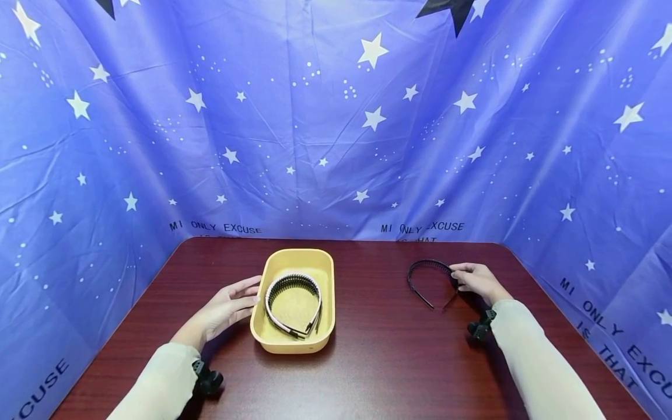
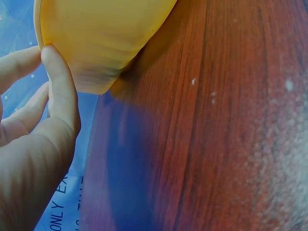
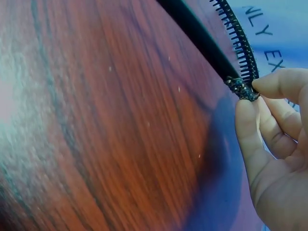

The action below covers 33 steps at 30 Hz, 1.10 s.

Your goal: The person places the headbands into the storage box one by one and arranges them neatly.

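On the right of the head view, my right hand [image 1: 476, 280] holds a black toothed headband [image 1: 427, 262] above the table. In the right wrist view, thumb and forefinger pinch its band where it carries a dark, speckled decoration [image 3: 240, 90]. My left hand [image 1: 227, 306] is at the left side of a yellow plastic bin [image 1: 294, 348], fingers fairly straight and fingertips right at the rim. The left wrist view shows the thumb [image 2: 60, 86] against the bin's outer side. Inside the bin lie headbands [image 1: 269, 294], pale and black, nested together.
The dark red wood-grain table [image 1: 378, 361] carries the bin left of centre. A blue star-printed cloth [image 1: 325, 128] with lettering encloses the back and both sides. Small black wrist cameras [image 1: 207, 379] sit below each hand.
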Tool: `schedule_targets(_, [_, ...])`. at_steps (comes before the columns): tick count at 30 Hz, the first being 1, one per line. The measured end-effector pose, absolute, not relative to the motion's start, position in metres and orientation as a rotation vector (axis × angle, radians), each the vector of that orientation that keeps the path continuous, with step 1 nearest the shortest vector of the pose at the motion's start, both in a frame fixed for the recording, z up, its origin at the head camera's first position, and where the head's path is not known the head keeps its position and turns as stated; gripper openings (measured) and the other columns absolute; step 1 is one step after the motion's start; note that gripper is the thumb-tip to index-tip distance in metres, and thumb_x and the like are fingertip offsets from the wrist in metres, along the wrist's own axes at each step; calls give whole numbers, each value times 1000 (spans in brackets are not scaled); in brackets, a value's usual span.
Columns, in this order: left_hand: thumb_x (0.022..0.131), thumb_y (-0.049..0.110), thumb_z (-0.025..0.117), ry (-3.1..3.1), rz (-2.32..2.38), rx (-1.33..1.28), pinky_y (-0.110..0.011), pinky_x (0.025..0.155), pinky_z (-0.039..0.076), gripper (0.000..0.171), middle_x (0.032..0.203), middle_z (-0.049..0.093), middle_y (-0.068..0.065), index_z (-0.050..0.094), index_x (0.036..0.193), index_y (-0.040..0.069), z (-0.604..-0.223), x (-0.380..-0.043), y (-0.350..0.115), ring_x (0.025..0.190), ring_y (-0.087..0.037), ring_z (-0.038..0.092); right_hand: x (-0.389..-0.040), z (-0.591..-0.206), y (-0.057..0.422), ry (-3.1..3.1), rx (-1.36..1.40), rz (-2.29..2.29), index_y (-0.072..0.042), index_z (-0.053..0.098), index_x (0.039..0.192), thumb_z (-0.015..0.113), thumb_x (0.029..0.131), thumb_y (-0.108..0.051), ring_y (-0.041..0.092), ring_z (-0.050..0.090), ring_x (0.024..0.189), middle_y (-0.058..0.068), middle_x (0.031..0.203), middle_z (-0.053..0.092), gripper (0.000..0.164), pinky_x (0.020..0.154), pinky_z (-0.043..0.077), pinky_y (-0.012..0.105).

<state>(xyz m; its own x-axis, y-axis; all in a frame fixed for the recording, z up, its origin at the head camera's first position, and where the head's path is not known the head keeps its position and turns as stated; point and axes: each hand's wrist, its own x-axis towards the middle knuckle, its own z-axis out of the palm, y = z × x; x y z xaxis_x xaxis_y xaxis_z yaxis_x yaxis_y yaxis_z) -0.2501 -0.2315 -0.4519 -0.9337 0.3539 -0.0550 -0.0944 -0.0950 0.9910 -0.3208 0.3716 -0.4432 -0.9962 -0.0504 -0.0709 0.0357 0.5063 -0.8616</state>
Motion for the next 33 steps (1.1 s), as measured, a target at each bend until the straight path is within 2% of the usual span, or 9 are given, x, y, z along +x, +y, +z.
schedule_targets(7, [98,0,60,1889,2099,277,-33,96,52,68,145,42,-26,24,156,-3,-451,-250,-232,114,-15,61,-322,-437,358,2668,-72,-1526,15,51,135,51,104,-12,19,61,97,32,125,60,41,74,58,28])
schedule_targets(14, [98,1,60,1887,2092,274,-34,97,52,68,145,43,-26,24,156,-3,-451,-250,-232,115,-16,60,-324,-435,347,2651,-128,-1558,15,53,133,54,103,-12,15,60,91,28,118,63,40,73,58,27])
schedule_targets(19, [98,0,60,1887,2095,277,-34,96,52,68,144,45,-25,25,156,-3,-451,-249,-232,114,-16,61,-323,-430,337,2633,-160,-1556,13,53,134,54,103,-12,22,61,95,31,120,61,41,75,58,30])
schedule_targets(26, [98,-1,59,1883,2106,276,-34,96,52,68,141,48,-22,24,156,-4,-452,-249,-232,113,-16,61,-326,-427,322,2620,-207,-1577,12,57,131,57,100,-10,21,61,85,26,111,65,38,73,58,30])
schedule_targets(33, [98,-1,59,1886,2100,275,-34,96,52,69,142,46,-22,23,156,-4,-450,-248,-231,114,-16,61,-326,-420,306,2621,-258,-1555,9,58,130,57,100,-10,28,62,86,27,111,63,37,73,58,31])
